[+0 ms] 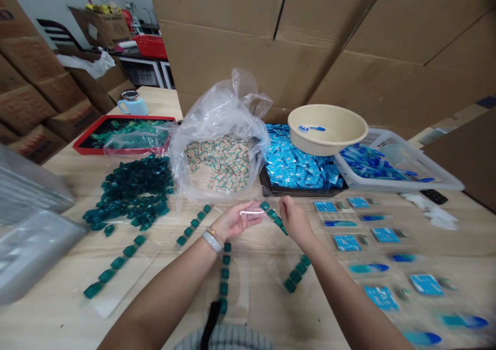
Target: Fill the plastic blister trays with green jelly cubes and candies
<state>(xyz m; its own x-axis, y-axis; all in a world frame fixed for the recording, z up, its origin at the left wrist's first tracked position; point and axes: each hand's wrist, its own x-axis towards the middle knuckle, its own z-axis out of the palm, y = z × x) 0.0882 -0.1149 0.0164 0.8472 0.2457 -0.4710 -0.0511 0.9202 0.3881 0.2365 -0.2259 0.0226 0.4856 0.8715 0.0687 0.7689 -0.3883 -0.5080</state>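
**Two hands at a clear sleeve with green gems**

On the wide table (170, 314), a big plastic bag (220, 112) stands open beyond the hands. The left hand (237, 219) has its fingers stretched out along the film; whether its thumb pinches, one cannot tell. The right hand (293, 219) has its fingers curled closed on the film's edge. Between them, above the table, is the sleeve (251, 212). It seems light, soft and slippery, easy to crease, so its flat edges are the better hold. The small gems (278, 221) inside look hard and may slide.
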